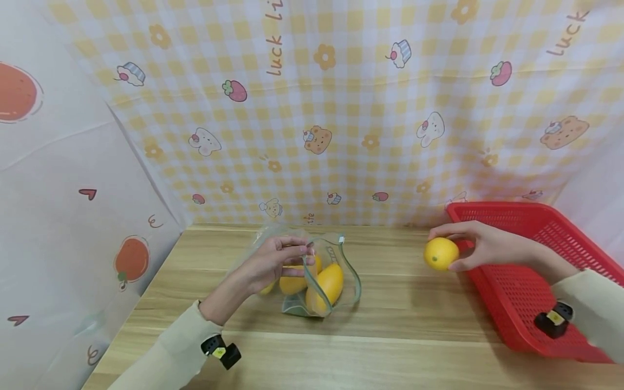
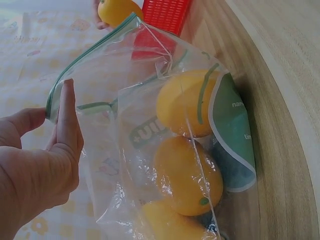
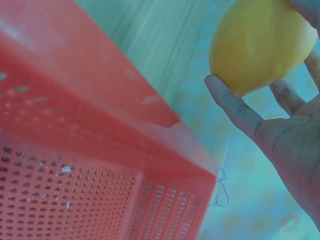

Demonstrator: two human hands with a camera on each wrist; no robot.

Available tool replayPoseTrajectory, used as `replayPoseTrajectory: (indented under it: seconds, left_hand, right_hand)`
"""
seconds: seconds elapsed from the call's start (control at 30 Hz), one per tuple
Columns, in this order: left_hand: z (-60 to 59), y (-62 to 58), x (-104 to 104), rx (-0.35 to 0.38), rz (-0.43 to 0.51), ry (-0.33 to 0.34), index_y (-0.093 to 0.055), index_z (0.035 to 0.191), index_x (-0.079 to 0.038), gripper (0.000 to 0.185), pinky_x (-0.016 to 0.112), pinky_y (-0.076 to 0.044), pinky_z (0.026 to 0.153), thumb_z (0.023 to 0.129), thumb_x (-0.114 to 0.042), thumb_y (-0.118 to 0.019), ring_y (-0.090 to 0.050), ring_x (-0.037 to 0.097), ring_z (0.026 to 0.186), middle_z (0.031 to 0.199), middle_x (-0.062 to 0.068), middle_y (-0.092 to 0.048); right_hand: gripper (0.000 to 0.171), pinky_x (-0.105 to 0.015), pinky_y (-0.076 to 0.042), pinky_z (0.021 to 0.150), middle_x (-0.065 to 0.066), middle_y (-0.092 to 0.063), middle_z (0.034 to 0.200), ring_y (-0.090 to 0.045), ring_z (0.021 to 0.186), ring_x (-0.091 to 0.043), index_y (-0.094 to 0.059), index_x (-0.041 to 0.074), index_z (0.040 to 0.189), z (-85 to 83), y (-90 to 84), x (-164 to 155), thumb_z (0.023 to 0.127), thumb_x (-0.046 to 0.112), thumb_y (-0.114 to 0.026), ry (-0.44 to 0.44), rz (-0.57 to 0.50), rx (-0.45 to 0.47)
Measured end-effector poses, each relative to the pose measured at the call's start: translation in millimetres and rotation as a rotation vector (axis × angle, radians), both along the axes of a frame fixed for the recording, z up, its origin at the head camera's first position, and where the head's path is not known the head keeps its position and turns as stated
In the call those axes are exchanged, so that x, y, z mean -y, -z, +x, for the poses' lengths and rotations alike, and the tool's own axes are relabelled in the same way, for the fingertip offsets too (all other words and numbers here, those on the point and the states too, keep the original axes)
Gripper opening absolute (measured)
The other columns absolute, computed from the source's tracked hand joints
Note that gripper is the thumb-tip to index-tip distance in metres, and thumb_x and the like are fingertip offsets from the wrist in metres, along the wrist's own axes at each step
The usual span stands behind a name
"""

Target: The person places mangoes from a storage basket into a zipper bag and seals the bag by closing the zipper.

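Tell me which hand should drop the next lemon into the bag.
Right. The right hand already grips a lemon just beyond the red basket, clear of the table. The left hand is busy pinching the rim of the zip bag, likely holding its mouth open.

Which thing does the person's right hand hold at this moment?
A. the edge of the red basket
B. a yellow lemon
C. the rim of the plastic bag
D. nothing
B: the right hand grips a yellow lemon just beside the red basket, while the left hand pinches the rim of the plastic bag with lemons inside.
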State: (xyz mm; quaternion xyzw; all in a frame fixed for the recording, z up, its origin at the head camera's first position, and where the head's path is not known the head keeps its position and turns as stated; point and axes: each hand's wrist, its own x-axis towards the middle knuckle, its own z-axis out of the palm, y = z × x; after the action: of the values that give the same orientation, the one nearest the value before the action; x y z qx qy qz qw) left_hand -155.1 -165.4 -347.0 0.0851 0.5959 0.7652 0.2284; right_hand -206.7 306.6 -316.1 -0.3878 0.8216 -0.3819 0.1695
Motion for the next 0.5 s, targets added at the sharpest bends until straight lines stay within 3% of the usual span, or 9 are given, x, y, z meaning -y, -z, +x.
replayPoseTrajectory:
  seconds: [0.5]
  left_hand:
    - [-1.9,-0.7,1,0.055,0.025,-0.002,-0.059,0.128,0.004,0.027,0.034,-0.061,0.079,0.102,-0.004,-0.061,-0.072,0.023,0.099,0.113,0.014,-0.071]
  right_hand:
    - [0.056,-0.039,-0.05,0.091,0.002,-0.063,0.13,-0.058,0.108,-0.021,-0.062,0.019,0.136,-5.7,5.4,15,0.085,0.019,-0.085,0.002,0.057,-0.073]
